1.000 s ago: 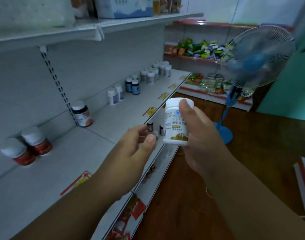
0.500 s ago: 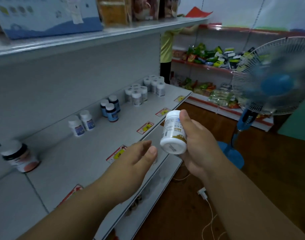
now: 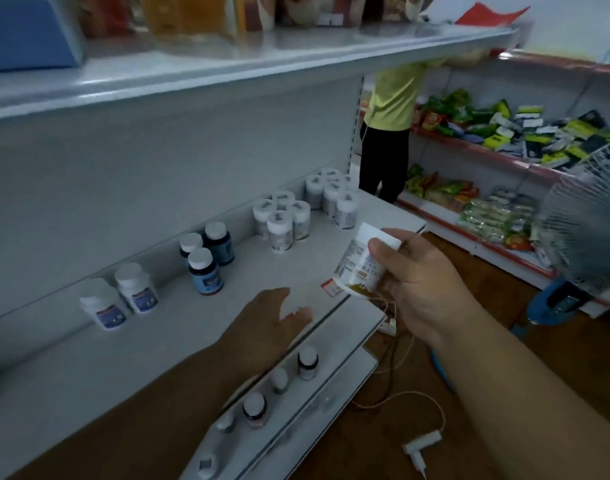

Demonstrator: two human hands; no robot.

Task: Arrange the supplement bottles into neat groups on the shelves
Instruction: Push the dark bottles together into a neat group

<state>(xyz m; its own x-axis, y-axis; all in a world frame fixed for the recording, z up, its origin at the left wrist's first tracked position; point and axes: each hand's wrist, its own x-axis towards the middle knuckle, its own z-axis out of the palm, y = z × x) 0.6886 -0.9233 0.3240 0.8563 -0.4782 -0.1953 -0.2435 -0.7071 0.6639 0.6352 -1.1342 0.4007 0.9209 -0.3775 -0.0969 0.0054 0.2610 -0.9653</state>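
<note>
We look down along a grey shop shelf that runs away from us on our left, with brown floor on our right. Nearest, below the main shelf's front edge, a lower shelf (image 3: 334, 344) juts out, holding a loose line of small bottles (image 3: 307, 362) standing apart from one another. A white cable and plug (image 3: 422, 441) lie on the floor beside it.

Our left hand (image 3: 262, 327) hovers over the front edge of the main shelf (image 3: 179, 341), fingers relaxed and lightly spread, holding nothing. Our right hand (image 3: 425, 278) is out past the shelf edge, over the floor, with thumb and fingers wrapped round a white supplement bottle (image 3: 360, 261), tilted so its white cap points up and to the right.

On the main shelf the bottles sit in groups along the back wall, leaving a broad bare strip between them and the front edge. From near to far: two white bottles with purple labels (image 3: 120, 296) just beside each other, three dark blue bottles (image 3: 208, 261) with white caps clustered close, a tight cluster of white bottles (image 3: 283, 221), then another white cluster (image 3: 333, 195) near the shelf's far end. Small price tags (image 3: 329, 287) sit on the front lip.

An upper shelf (image 3: 262, 60) overhangs all this. Beyond, a person in a yellow-green shirt (image 3: 393, 98) stands at red-edged shelves of snack packets (image 3: 504, 129), and a blue standing fan (image 3: 580, 223) fills the right edge
</note>
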